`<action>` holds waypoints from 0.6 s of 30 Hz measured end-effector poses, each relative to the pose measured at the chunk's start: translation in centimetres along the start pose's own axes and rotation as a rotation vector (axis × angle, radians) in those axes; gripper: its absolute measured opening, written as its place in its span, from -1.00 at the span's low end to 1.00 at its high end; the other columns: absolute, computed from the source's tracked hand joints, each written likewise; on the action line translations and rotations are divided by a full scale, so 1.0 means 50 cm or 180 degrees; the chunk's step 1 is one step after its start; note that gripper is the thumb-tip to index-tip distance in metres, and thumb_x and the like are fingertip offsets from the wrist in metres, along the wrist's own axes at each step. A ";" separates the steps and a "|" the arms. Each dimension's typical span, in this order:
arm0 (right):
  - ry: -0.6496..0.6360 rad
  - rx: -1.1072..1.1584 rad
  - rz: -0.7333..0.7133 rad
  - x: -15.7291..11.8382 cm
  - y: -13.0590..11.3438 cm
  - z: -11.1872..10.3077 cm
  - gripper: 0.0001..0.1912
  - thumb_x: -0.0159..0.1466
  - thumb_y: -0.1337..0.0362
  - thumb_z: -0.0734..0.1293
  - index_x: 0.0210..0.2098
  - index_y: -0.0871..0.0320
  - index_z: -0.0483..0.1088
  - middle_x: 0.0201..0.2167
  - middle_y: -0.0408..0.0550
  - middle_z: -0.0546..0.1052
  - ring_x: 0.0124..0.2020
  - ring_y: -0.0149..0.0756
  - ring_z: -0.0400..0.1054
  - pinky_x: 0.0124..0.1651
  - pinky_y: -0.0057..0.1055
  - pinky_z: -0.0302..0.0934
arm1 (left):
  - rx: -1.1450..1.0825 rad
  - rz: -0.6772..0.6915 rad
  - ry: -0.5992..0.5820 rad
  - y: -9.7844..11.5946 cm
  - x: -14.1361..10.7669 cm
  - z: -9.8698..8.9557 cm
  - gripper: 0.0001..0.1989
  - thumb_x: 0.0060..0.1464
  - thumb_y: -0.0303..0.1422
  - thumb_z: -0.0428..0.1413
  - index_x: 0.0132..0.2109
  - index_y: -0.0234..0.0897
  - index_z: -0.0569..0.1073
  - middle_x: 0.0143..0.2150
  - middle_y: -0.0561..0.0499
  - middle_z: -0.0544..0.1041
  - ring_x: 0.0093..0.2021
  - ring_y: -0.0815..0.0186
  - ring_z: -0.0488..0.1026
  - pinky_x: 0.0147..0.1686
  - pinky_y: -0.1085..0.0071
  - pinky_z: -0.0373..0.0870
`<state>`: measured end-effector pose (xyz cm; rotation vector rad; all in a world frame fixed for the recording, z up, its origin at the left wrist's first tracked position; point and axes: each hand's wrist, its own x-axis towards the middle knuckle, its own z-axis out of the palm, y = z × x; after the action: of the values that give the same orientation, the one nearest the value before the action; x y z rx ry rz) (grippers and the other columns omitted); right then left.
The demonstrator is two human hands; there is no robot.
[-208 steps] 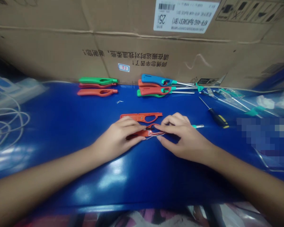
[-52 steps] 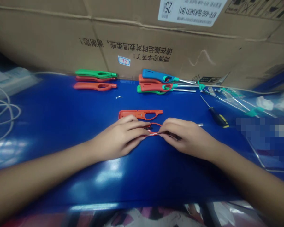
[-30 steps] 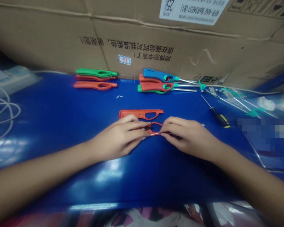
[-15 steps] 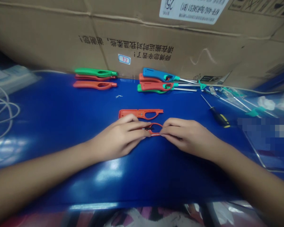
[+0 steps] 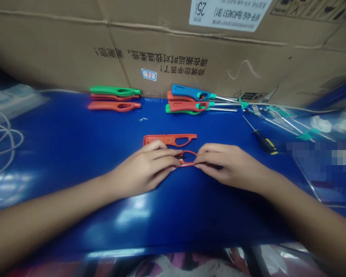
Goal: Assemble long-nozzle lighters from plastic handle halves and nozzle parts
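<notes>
Inwardly angled, both hands (image 5: pixel 144 167) (image 5: pixel 233 166) pinch an orange casing (image 5: pixel 183 163).

Hands (image 5: pixel 147 167): two. Shell halves (image 5: pixel 163 139): two. Lighters (image 5: pixel 187 91): four (one blue, one green, two reddish). Handles (image 5: pixel 111 106): three. Screwdriver (image 5: pixel 265 142): one. Carton (image 5: pixel 69 42): one.

Brown cardboard box (image 5: pixel 66 42) stands along the far side of the glossy blue worktop (image 5: pixel 190 219); its printed text is upside down. White label (image 5: pixel 227 14) high on the box, also inverted. Small blue-bordered sticker (image 5: pixel 149 74) lower, red marking. Far left: white cable (image 5: pixel 8 131), loosely coiled, blurred.
</notes>
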<state>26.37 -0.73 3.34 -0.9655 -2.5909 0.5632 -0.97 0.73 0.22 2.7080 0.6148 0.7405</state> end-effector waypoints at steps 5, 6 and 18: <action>0.0008 0.0015 0.0007 0.000 0.001 -0.001 -0.84 0.40 0.37 0.27 -0.16 0.15 0.51 -0.19 -0.04 0.56 -0.20 -0.34 0.47 -0.14 -0.42 0.33 | -0.0116 -0.0088 0.0025 0.001 0.000 0.001 -0.76 0.30 -0.47 0.12 0.08 -0.25 0.54 0.13 -0.07 0.58 -0.03 0.21 0.42 0.03 0.22 0.47; 0.0021 0.0010 -0.0004 0.001 0.001 -0.001 -0.84 0.40 0.38 0.27 -0.16 0.15 0.51 -0.19 -0.04 0.57 -0.20 -0.34 0.48 -0.14 -0.43 0.33 | -0.0118 -0.0096 0.0045 0.001 0.001 0.001 -0.76 0.30 -0.47 0.13 0.07 -0.24 0.54 0.11 -0.07 0.59 -0.05 0.22 0.43 0.01 0.23 0.49; -0.0057 -0.0371 0.0021 -0.004 0.004 -0.001 -0.81 0.42 0.32 0.27 -0.19 0.14 0.55 -0.17 -0.03 0.57 -0.23 -0.32 0.49 -0.17 -0.41 0.33 | 0.0660 0.0455 0.0216 0.000 -0.003 -0.013 -0.82 0.32 -0.46 0.10 0.01 -0.33 0.54 -0.02 -0.07 0.66 -0.02 0.20 0.60 0.07 0.26 0.57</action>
<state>26.63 -0.71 3.26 -1.0100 -2.6624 0.4283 -1.43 0.77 0.68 2.9530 0.5447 0.8503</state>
